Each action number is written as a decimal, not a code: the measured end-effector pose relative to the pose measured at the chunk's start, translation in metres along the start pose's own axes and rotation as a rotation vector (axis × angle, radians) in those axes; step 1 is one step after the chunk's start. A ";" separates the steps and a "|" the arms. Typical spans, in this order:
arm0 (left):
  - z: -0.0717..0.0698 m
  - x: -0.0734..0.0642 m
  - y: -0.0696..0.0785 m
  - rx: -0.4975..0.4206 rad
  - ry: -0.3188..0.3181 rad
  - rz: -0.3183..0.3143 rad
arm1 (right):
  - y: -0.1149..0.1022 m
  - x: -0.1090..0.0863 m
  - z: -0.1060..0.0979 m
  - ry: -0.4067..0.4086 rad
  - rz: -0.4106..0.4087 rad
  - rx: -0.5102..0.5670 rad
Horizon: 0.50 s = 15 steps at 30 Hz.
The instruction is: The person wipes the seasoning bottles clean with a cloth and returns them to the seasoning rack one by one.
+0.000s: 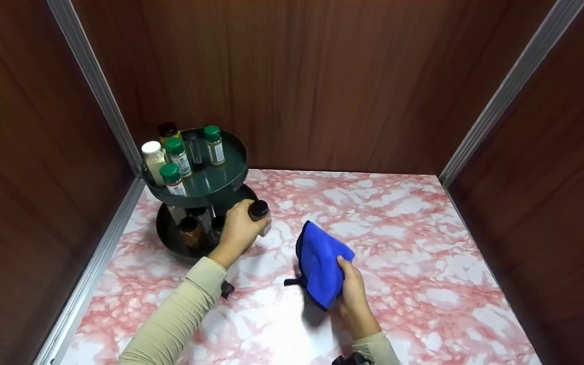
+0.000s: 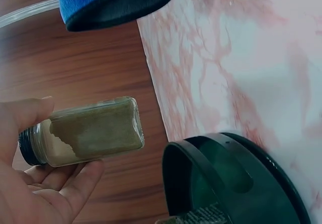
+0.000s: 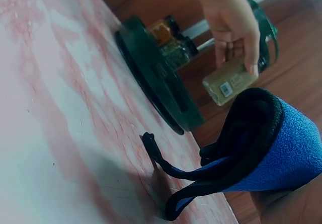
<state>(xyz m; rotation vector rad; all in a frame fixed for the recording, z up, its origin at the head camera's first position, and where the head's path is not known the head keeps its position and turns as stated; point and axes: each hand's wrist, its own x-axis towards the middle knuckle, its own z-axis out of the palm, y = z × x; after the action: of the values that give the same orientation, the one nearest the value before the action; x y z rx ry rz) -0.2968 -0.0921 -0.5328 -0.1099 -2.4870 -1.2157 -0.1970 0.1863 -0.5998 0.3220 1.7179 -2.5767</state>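
Observation:
Between thumb and fingers my left hand (image 1: 240, 229) grips a glass spice jar (image 2: 93, 132) with a black lid, partly filled with greenish-brown powder. The jar is held just right of the lower tier of a dark green two-tier round rack (image 1: 211, 190). In the right wrist view a label with a barcode shows on the jar. My right hand (image 1: 354, 289) holds a folded blue cloth (image 1: 322, 263) with black edging, its thumb on top. A black loop hangs from the cloth toward the left. Most of the right hand's fingers are hidden behind the cloth.
On the upper tier stand several jars, among them a white-capped jar (image 1: 154, 159) and a green-capped jar (image 1: 214, 147). Dark-lidded jars, one an amber jar (image 1: 190, 233), sit on the lower tier. Wood-grain panels (image 1: 332, 86) enclose the pink-and-white marbled table (image 1: 398, 243) at the back and sides.

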 end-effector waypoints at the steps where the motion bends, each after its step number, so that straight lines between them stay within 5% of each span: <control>1: 0.000 0.002 -0.001 0.008 0.003 -0.001 | 0.000 0.000 0.000 0.005 -0.001 0.003; 15: -0.004 0.034 -0.011 0.112 -0.019 -0.056 | -0.001 -0.001 0.000 0.030 -0.002 0.035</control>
<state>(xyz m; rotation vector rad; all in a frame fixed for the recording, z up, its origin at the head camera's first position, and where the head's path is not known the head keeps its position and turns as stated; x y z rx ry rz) -0.3295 -0.1051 -0.5264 -0.0233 -2.5838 -1.0991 -0.1962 0.1863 -0.5991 0.3622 1.6850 -2.6199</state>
